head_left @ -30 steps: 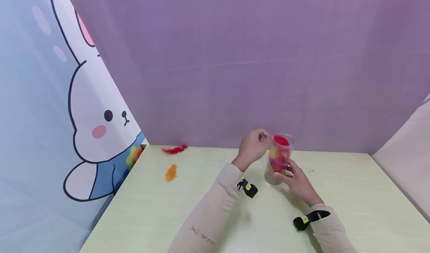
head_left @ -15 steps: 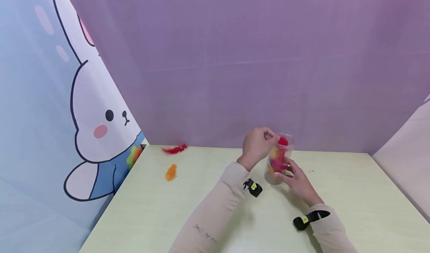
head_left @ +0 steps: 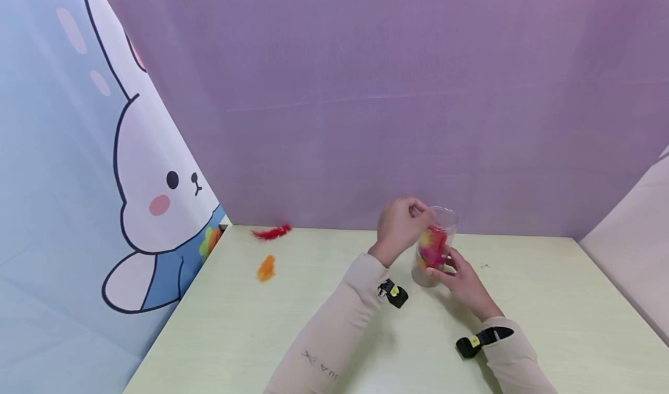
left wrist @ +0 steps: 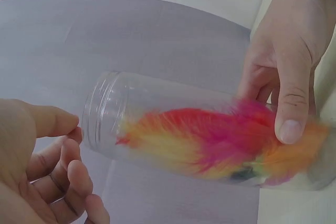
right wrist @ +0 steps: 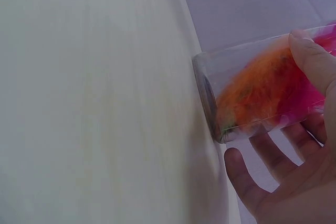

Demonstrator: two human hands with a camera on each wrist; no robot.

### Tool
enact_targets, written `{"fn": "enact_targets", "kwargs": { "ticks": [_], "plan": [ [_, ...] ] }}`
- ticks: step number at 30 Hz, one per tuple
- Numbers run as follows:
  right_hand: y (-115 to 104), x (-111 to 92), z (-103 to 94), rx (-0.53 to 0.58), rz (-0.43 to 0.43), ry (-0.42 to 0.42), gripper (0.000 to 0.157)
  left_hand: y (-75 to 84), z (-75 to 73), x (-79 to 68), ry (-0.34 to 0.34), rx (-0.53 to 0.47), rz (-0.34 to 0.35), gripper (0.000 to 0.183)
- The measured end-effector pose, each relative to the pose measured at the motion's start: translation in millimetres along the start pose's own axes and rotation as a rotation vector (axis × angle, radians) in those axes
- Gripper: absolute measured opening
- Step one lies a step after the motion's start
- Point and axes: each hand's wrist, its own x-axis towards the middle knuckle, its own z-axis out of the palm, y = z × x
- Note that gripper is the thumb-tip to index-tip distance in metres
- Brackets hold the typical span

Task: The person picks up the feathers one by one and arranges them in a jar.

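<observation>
A clear plastic jar (head_left: 434,249), without a lid, stands upright at the back of the table and holds several bright feathers (left wrist: 210,140) in red, yellow, pink and orange. My right hand (head_left: 467,283) grips its lower part, thumb on one side and fingers on the other. At the jar's mouth is my left hand (head_left: 401,226), thumb and forefinger tips close together beside the rim, the other fingers loosely bent. No feather shows in the left fingers. To the left lie a red feather (head_left: 272,233) near the back edge and an orange feather (head_left: 266,268) in front of it.
The pale table (head_left: 219,336) ends at a purple cloth (head_left: 387,103) behind the jar. A curtain with a cartoon rabbit (head_left: 157,208) hangs at the left, and a white panel (head_left: 637,249) stands at the right.
The red feather at the jar's mouth has dropped down inside. My left hand shifted slightly right toward the rim, then stayed there. My right hand keeps its grip on the jar.
</observation>
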Motion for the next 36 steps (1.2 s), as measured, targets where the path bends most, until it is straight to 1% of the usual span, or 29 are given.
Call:
{"fn": "enact_targets", "kwargs": {
  "ticks": [3,5,10,13,18,21,27,36],
  "plan": [
    [0.7,0.3,-0.4,0.007,-0.005,-0.003,0.086,-7.5,-2.2,-1.0,0.008,-0.025,0.025,0.019],
    [1.4,0.7,-0.6,0.01,-0.008,-0.003,0.086,-12.6,-4.0,-2.0,0.011,-0.022,0.035,0.019],
    [3.1,1.5,-0.9,0.009,-0.014,0.001,0.085,-31.2,-9.5,-6.8,0.005,0.002,0.023,0.016],
    [4.4,2.2,-1.0,0.003,-0.016,0.003,0.085,-47.7,-15.0,-11.1,0.003,0.029,0.001,0.015],
    [6.3,3.8,-0.7,0.012,-0.017,0.001,0.085,-84.0,-28.3,-19.8,0.045,0.061,-0.035,0.011],
    [6.4,4.5,-0.7,0.015,-0.015,0.0,0.086,-107.1,-40.1,-25.3,0.075,0.073,-0.062,0.011],
    [6.6,5.8,-1.1,0.014,-0.007,-0.003,0.086,-150.1,-67.6,-33.3,0.128,0.149,-0.125,0.01],
    [7.4,6.8,-0.3,0.025,0.007,-0.012,0.088,-193.7,-117.1,-47.3,0.171,0.207,-0.226,0.013]
  ]
}}
